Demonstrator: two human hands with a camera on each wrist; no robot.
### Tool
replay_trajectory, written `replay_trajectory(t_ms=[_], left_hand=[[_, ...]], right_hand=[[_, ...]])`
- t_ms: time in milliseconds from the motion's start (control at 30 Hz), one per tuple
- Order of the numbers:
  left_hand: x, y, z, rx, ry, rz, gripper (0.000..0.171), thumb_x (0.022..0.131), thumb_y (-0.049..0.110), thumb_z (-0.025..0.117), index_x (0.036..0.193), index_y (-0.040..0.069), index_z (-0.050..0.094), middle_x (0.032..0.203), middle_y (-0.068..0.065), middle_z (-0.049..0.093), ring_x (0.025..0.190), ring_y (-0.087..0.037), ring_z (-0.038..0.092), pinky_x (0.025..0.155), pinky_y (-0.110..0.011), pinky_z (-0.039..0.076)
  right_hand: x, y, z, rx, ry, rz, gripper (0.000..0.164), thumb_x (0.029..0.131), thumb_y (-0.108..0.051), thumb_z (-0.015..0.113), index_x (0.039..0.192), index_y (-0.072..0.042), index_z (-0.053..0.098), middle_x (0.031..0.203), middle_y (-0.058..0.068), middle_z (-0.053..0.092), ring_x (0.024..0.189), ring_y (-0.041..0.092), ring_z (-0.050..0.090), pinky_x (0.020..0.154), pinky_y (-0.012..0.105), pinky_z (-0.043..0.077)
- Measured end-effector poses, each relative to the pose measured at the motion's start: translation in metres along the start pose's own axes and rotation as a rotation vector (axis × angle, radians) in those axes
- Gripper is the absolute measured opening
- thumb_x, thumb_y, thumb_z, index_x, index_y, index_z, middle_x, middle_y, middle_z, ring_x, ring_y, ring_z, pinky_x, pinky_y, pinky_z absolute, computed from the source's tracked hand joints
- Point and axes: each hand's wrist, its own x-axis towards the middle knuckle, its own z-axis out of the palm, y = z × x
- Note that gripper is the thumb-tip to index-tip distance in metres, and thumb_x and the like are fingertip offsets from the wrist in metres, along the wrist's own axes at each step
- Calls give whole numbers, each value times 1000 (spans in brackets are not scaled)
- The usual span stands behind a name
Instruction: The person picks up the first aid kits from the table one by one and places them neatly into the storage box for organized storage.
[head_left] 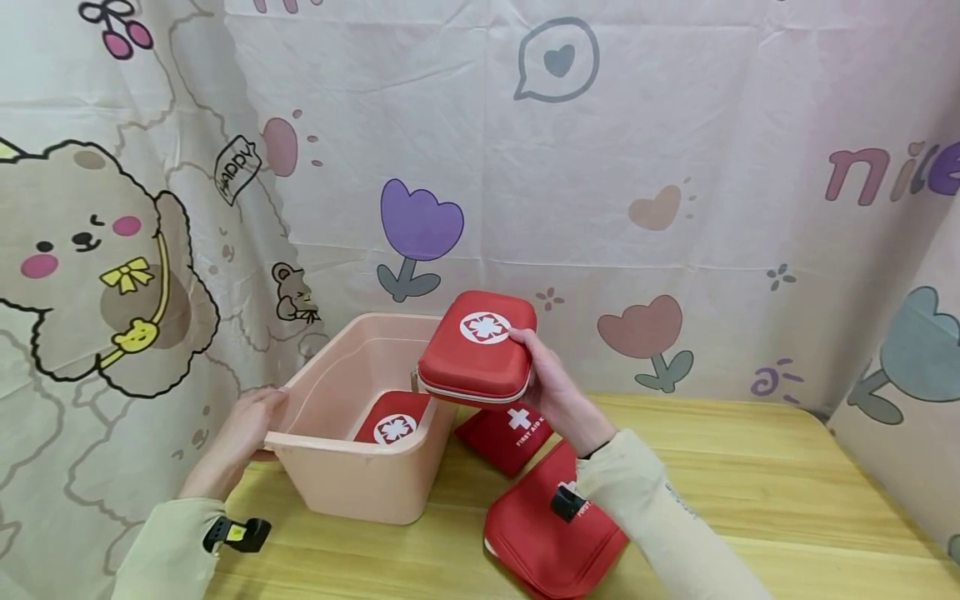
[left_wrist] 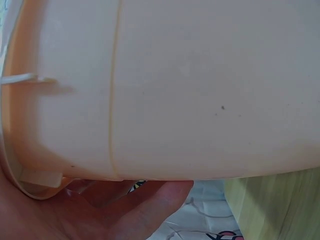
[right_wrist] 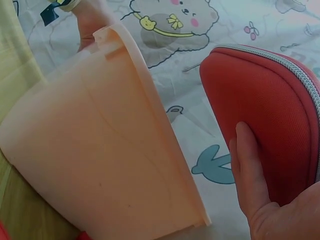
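Note:
My right hand (head_left: 553, 385) grips a red zippered first aid case (head_left: 480, 346) with a white cross emblem, held up beside the right rim of a pink plastic bin (head_left: 352, 467). In the right wrist view the fingers lie along the underside of the case (right_wrist: 260, 105), whose zipper runs round its edge. At the bin's left rim my left hand (head_left: 243, 429) holds on, its fingers partly hidden by the wall. Inside the bin rests another red case (head_left: 392, 418) with the same emblem.
On the wooden table (head_left: 720, 483), right of the bin, lie a small red first aid pouch (head_left: 506, 437) and a larger red first aid bag (head_left: 555, 533), partly under my right forearm. A printed curtain (head_left: 480, 150) hangs behind the table.

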Motion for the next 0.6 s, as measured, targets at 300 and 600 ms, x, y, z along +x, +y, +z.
replay_trajectory(t_ms=[300, 600], left_hand=[[1, -3, 1, -19, 33, 51, 58, 105, 40, 30, 135, -9, 37, 128, -34, 40, 103, -39, 53, 69, -45, 57], [1, -4, 0, -15, 22, 41, 58, 106, 39, 28, 138, -9, 35, 126, -34, 42, 99, -34, 56, 69, -45, 56]], right_hand=[[5, 8, 16, 16, -14, -13, 51, 92, -39, 62, 131, -7, 56, 99, 3, 70, 78, 15, 69, 68, 31, 57], [9, 15, 28, -1, -33, -31, 47, 93, -38, 62, 125, -4, 61, 89, 2, 72, 73, 13, 69, 64, 28, 56]])
